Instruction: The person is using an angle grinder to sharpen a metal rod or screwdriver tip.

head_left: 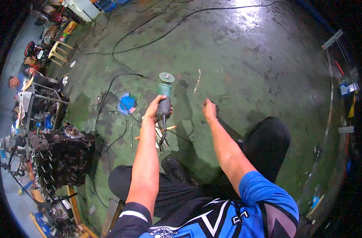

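Left hand (pixel 154 109): grip wrapped full around the dark handle of a green angle grinder (pixel 164 97), held above the floor with its grey disc (pixel 166 77) pointing away from the person and its black cord (pixel 162 135) trailing down from the rear of the handle

Right hand (pixel 209 110): fingers curled into a loose fist, just right of the grinder and apart from it; whether anything sits inside the fist cannot be told

Floor (pixel 244 67): concrete, painted green, worn and stained in dark patches, glossy with a light glare toward the far edge; carries all loose items

Black cables (pixel 121 45): several, looping over the far and left parts of the floor

Round blue object (pixel 127 104): flat on the floor, left of the grinder, with a patch of pink at its edge

Thin metal rod (pixel 131 135) and a short orange stick (pixel 171 127): on the floor below the left hand

Pale splinter-like strip (pixel 197 81): on the floor beyond the right hand

Engine block (pixel 62 152): large, dark, studded, at the left edge of the floor

Yellowish plastic stool (pixel 58 51): far left corner, beside mixed clutter

White box-shaped item (pixel 82 8): far left corner, upper edge

Second person (pixel 18 81): at the far left edge

Blue and yellow small packages (pixel 347 95): right edge, among racked tools, too small to detail

Person's own dress: black trousers, blue and black patterned shirt (pixel 228 218), dark shoe (pixel 175 166)
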The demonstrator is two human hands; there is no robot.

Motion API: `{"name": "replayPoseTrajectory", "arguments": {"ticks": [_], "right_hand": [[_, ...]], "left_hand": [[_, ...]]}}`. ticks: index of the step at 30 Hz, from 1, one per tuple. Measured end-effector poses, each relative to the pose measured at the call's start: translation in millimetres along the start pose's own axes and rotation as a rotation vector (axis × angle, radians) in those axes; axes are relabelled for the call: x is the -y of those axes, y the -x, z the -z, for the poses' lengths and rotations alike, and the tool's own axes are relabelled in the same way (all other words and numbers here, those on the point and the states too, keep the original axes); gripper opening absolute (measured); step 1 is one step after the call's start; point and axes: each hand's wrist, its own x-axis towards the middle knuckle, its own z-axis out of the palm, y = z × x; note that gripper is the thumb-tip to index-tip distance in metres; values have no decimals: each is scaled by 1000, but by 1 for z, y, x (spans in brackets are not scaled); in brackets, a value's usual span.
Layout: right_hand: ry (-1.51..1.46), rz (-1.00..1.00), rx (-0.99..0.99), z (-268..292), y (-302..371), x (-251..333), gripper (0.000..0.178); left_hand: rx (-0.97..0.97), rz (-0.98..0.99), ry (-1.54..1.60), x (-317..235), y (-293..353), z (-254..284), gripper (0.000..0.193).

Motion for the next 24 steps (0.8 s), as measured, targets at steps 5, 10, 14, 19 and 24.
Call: {"name": "replayPoseTrajectory", "arguments": {"ticks": [5,10,14,19,24], "right_hand": [[-63,-151,112,-7,32,10,14],[-272,-165,50,-36,25,-28,14],[-574,-305,6,-40,-4,-66,16],[-235,-207,93,-40,40,-15,20],[70,45,-26,-3,51,-1,19]], "left_hand": [[-57,-21,10,4,13,20,49],[-42,6,7,1,14,13,50],[35,-12,59,-2,2,-3,48],[-32,5,20,3,20,29,48],[-15,-24,-12,-1,12,12,47]]}}
